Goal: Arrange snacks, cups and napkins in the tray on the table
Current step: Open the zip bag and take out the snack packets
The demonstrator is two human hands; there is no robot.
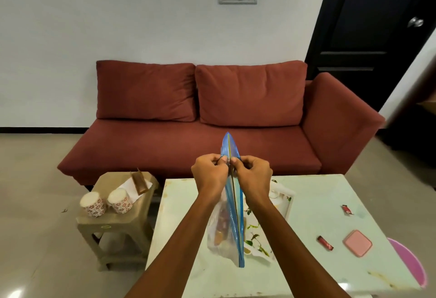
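I hold a clear zip bag [232,205] with a blue seal strip upright over the table, with snacks showing through its lower part. My left hand [208,171] pinches one side of the seal and my right hand [253,172] pinches the other. Under the bag lies a white tray [284,203] with a leaf print, mostly hidden by my arms and the bag. Two red-patterned paper cups [93,203] [119,199] lie on a beige stool [113,222] to the left, beside white napkins [131,188] with a brown wrapper on top.
Two red snack packets [346,209] [325,243] and a pink square box [357,242] lie on the pale table [318,262] at right. A pink round object [410,264] sits at its right edge. A red sofa [212,113] stands behind the table.
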